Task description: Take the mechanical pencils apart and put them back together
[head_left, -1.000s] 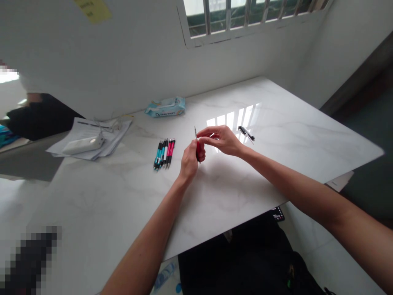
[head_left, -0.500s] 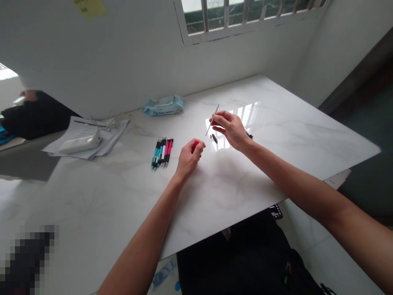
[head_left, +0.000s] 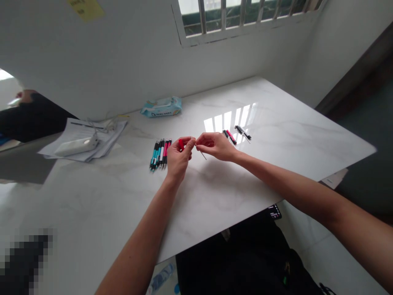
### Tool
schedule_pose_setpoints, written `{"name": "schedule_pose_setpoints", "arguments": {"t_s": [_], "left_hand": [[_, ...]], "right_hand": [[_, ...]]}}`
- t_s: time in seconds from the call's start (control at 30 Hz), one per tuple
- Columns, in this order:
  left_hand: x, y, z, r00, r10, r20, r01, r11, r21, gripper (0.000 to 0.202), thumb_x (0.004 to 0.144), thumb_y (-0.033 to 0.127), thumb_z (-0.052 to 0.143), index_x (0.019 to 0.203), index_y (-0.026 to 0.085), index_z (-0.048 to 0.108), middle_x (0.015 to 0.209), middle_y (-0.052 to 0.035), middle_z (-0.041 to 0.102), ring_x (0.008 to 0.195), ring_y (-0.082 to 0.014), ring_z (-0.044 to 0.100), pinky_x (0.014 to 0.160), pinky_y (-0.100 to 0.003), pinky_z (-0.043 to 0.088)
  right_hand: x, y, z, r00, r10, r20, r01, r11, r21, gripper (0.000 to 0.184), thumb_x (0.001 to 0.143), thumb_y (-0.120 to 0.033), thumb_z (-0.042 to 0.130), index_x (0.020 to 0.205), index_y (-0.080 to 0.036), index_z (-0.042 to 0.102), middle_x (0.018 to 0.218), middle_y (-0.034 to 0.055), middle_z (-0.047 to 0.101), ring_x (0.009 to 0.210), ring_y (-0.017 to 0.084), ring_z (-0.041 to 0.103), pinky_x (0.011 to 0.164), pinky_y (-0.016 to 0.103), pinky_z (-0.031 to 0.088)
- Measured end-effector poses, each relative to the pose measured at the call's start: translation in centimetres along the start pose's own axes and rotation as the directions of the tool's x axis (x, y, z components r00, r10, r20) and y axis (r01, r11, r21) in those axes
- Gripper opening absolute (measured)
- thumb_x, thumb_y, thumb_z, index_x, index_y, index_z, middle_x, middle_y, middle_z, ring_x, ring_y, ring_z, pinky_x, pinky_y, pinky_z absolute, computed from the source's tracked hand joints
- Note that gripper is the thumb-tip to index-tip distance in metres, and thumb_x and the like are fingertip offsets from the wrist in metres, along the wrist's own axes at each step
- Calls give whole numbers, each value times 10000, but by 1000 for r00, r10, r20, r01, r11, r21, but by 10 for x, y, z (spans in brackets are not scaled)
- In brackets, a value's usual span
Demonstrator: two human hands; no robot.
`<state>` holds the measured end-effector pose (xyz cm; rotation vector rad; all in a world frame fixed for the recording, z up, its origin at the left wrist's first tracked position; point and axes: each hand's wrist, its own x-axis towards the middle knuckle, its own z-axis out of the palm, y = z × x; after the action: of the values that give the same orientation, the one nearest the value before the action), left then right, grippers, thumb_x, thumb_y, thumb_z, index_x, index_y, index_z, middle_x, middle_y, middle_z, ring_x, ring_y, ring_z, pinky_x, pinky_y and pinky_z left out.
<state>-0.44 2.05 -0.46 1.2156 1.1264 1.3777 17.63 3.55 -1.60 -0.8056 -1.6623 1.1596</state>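
Observation:
My left hand (head_left: 179,157) is closed around a short red pen part (head_left: 181,144) just above the white marble table (head_left: 276,123). My right hand (head_left: 215,146) pinches a thin pen refill (head_left: 203,155), its fingertips almost touching the left hand's. A row of several pens (head_left: 159,153), teal, black and pink, lies just left of my left hand. More pen parts (head_left: 237,134), black and pink, lie behind my right hand near the window's reflection.
A pack of wet wipes (head_left: 161,106) lies at the table's back edge. Papers with a white device and cables (head_left: 81,137) sit at the back left. Another person's dark sleeve (head_left: 27,116) shows at far left. A dark bag (head_left: 245,262) is under the table's front edge.
My right hand pulled the refill out of the red part, lifted it up and right, then brought it back down to meet the left hand. A pink part now lies behind my right hand.

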Motion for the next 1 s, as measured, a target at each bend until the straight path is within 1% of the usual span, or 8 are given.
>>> {"name": "schedule_pose_setpoints", "arguments": {"t_s": [0.1, 0.23, 0.4, 0.53, 0.63, 0.73, 0.87, 1.0], "left_hand": [[0, 4, 0, 999, 9, -37, -9, 1000, -20, 482, 694, 552, 978, 933, 181, 782, 729, 18, 653, 494, -47, 410, 456, -216, 304], [4, 11, -5, 995, 53, -88, -55, 998, -23, 416, 749, 491, 928, 970, 177, 769, 806, -6, 707, 505, -42, 418, 463, -215, 294], [10, 14, -16, 985, 99, -140, -86, 992, 96, 317, 805, 405, 850, 998, 187, 724, 782, 5, 709, 509, -54, 437, 476, -213, 330], [11, 7, -18, 987, 110, -113, -85, 974, 208, 303, 825, 347, 790, 1074, 226, 665, 759, 34, 690, 524, -75, 481, 494, -208, 361], [10, 1, -19, 985, 165, -56, -139, 938, 318, 223, 858, 349, 755, 1023, 227, 667, 769, 23, 697, 561, -91, 535, 514, -208, 376], [8, -1, -20, 982, 189, 13, -176, 887, 428, 163, 890, 353, 733, 957, 209, 695, 802, -9, 737, 567, -100, 548, 522, -223, 377], [5, 2, -19, 978, 201, 48, -196, 829, 525, 184, 886, 365, 758, 957, 198, 723, 867, -30, 772, 598, -113, 588, 574, -239, 430], [4, 6, -19, 974, 221, 53, -207, 769, 604, 220, 869, 384, 798, 980, 199, 753, 917, -33, 790, 616, -120, 602, 639, -256, 474]], "right_hand": [[0, 0, -2, 1000, -5, 24, 6, 999, -32, 170, 905, -345, 768, 952, -182, 762, 878, 35, 803, 806, 173, 744, 784, 329, 610], [-1, -5, -2, 998, 1, 56, 4, 995, -103, 137, 898, -313, 742, 950, -187, 761, 893, 36, 805, 835, 175, 748, 804, 338, 615], [-4, -11, -3, 998, -9, 59, 18, 988, -153, 126, 920, -298, 728, 1008, -207, 735, 854, 16, 788, 797, 165, 732, 825, 352, 602], [-4, -11, -5, 998, -8, 63, 19, 985, -169, 107, 926, -299, 736, 996, -220, 719, 865, 15, 779, 779, 163, 720, 774, 329, 578], [-3, -13, -8, 999, -7, 50, 17, 979, -205, 91, 928, -277, 719, 995, -220, 743, 878, 6, 771, 707, 138, 683, 705, 294, 539], [-2, -15, -12, 999, -9, 38, 17, 976, -216, 109, 952, -269, 692, 1011, -218, 768, 876, 3, 765, 655, 123, 676, 675, 278, 515], [1, -15, -19, 1000, -20, 3, 21, 975, -220, 136, 963, -281, 696, 1023, -213, 798, 876, 17, 785, 674, 145, 723, 661, 275, 530], [5, -12, -25, 998, -22, -55, 6, 963, -268, 190, 949, -288, 714, 1070, -211, 838, 949, 39, 825, 720, 163, 742, 681, 291, 559]]}}
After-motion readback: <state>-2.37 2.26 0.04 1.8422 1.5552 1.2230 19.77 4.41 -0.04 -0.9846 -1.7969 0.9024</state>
